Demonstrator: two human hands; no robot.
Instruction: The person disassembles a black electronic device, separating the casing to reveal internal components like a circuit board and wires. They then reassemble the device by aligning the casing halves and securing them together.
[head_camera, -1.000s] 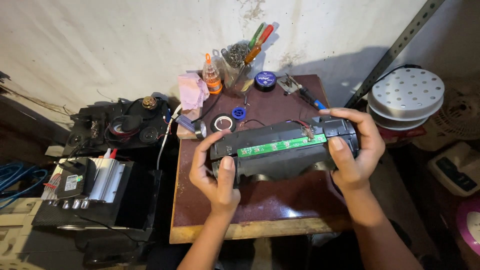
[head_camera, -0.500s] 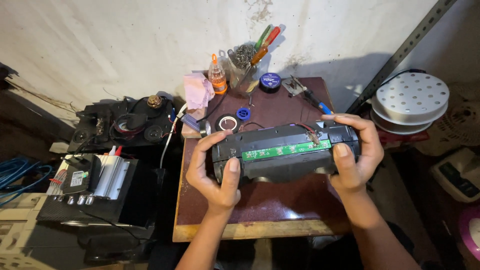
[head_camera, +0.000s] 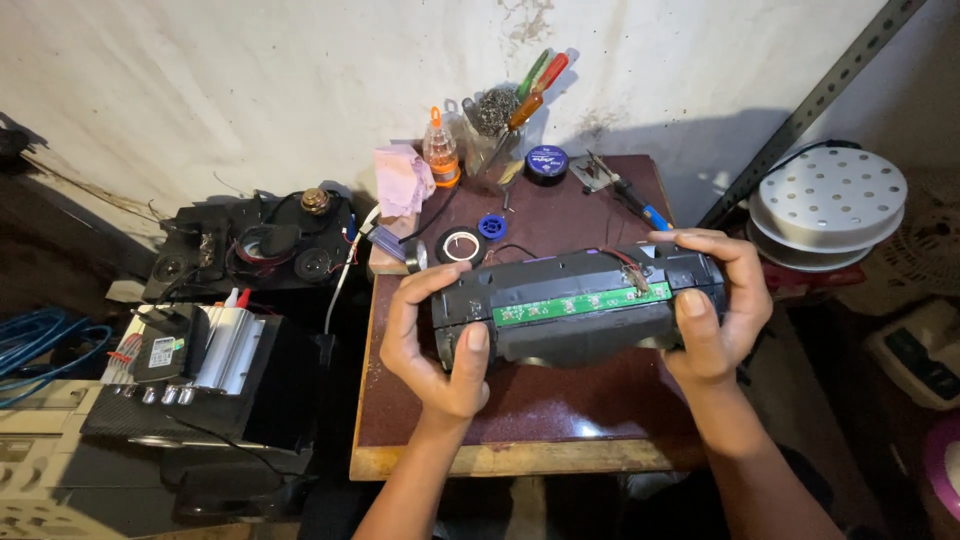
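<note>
Held level above the table (head_camera: 560, 420), at its middle: a long black speaker (head_camera: 580, 310), lying crosswise with a green circuit strip (head_camera: 580, 306) running along its upper face and red wires (head_camera: 630, 268) at the strip's right end. Left hand (head_camera: 435, 345) wrapped round the speaker's left end, thumb pressed on the front, fingers curled over the top. Right hand (head_camera: 715, 305) clasped round the right end in the same way, thumb on the front, fingers over the top edge.

Just behind the speaker, on the table: a roll of tape (head_camera: 461, 245), a small blue spool (head_camera: 491, 226), a round blue tin (head_camera: 546, 163) and a blue-handled tool (head_camera: 630, 195). Farther back, against the wall: an orange-capped bottle (head_camera: 440, 155), a pink cloth (head_camera: 403, 178) and a cup of screwdrivers (head_camera: 525, 95).

Left of the speaker, off the table: a black panel (head_camera: 255, 245) with round openings, and nearer, a silver amplifier (head_camera: 190, 350) with a finned top. Blue cable (head_camera: 40, 335) coiled at the far left.

Right of the speaker, well apart: stacked white perforated discs (head_camera: 830, 200), with a slanted metal rail (head_camera: 820, 95) rising behind them.
</note>
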